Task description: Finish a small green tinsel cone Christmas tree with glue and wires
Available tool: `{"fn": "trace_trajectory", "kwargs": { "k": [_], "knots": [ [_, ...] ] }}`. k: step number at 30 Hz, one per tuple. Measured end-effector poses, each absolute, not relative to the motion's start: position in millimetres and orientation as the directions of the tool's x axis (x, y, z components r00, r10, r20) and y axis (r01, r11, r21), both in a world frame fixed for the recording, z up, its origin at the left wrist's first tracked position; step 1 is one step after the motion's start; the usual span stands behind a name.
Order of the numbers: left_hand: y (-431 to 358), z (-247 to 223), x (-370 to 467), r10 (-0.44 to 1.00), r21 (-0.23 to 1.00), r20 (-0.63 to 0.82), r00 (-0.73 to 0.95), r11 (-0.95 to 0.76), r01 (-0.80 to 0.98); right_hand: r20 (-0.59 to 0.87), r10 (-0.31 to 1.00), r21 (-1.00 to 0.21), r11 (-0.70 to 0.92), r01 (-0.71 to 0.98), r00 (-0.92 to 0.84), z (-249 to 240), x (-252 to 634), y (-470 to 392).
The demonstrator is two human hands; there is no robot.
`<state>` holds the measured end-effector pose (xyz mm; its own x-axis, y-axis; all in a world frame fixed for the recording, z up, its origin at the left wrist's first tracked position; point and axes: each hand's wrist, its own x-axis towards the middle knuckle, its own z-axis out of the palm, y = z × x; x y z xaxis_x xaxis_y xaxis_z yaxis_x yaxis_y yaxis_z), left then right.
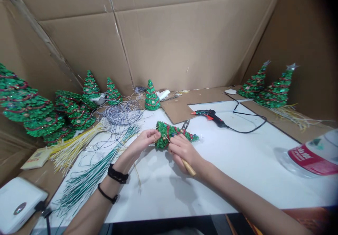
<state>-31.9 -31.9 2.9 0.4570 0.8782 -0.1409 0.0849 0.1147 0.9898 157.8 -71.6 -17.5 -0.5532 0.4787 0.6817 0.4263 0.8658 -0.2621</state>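
A small green Christmas tree (163, 128) with red garland lies on its side over the white board, its tip pointing right. My left hand (146, 140) grips its wide base end between thumb and fingers. My right hand (185, 151) is closed round an awl with a wooden handle (188, 167). The awl's thin metal shaft reaches the tree's side near my left fingertips; whether its point has gone in, I cannot tell. A thin yellowish wire (137, 177) hangs below the tree.
Left lie green wires (92, 178), yellow and white wires (76, 141) and a tangled purplish coil (123, 113). Several finished trees (152, 96) stand around. A glue gun (211, 116) with a cord lies behind right, a plastic bottle (314, 157) right, a white box (21, 199) front left.
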Motion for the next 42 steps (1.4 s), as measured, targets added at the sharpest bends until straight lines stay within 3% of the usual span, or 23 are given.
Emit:
{"fn": "trace_trajectory", "kwargs": {
  "k": [12,19,21,29,38,40,42],
  "knots": [
    [-37.2,12.1,-31.7,0.874,0.959,-0.043,0.484,-0.100,0.266,0.733,0.454,-0.269,0.878,0.396,-0.507,-19.3,157.4,-71.5],
    [-35.8,11.2,-32.2,0.871,0.953,-0.037,0.490,-0.116,0.278,0.685,0.653,-0.558,0.755,0.343,-0.323,-18.8,153.2,-77.5],
    [-36.0,11.8,-32.1,0.876,0.955,-0.046,0.480,-0.102,0.278,0.681,0.689,-0.590,0.716,0.373,-0.247,-21.8,149.6,-80.6],
    [-33.6,8.0,-34.0,0.869,0.971,-0.062,0.491,-0.061,0.231,0.779,0.562,-0.379,0.776,0.505,-0.279,-36.4,136.8,-86.3],
    [-36.0,10.4,-34.0,0.848,0.987,-0.074,0.524,-0.011,0.158,0.707,0.429,-0.128,0.860,0.494,-0.562,-30.3,151.3,-78.6],
    [-37.4,11.4,-32.5,0.832,0.991,-0.078,0.549,0.005,0.134,0.724,0.397,-0.113,0.875,0.471,-0.564,-30.2,150.9,-78.8],
    [-38.2,11.7,-31.2,0.827,0.992,-0.081,0.556,0.015,0.122,0.780,0.415,-0.183,0.867,0.464,-0.468,-31.1,149.1,-80.7]
  ]
}}
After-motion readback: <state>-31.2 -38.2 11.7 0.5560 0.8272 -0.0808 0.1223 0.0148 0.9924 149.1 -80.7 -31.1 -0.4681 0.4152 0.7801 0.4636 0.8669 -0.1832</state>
